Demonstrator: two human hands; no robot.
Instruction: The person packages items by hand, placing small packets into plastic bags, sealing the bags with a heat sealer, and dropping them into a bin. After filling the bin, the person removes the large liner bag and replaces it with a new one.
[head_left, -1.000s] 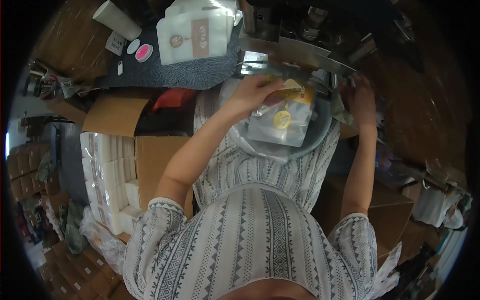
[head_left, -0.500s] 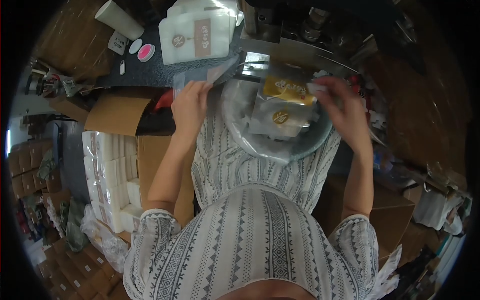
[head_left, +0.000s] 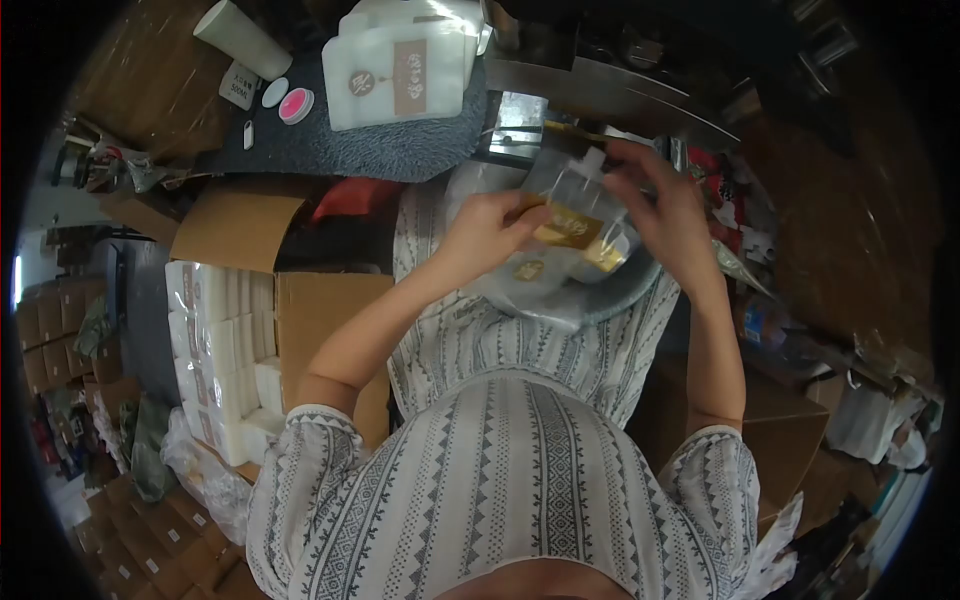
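Observation:
My left hand is closed, thumb against fingers, on the edge of a clear plastic pouch with a gold label band. My right hand is at the pouch's upper right, its fingers curled close to a small white piece on clear plastic. Motion blur hides what exactly those fingers grip. Under both hands, a round basin lined with clear plastic rests on my lap and holds more clear pouches.
White printed packs lie stacked on a dark fuzzy mat, near a pink round tin and a white cup. To the left, an open carton stands by stacked white packs. Metal machinery is ahead.
My left hand has left the clear film by the mat and come right, over the basin to the gold-banded pouch. My right hand has shifted slightly left with its white piece.

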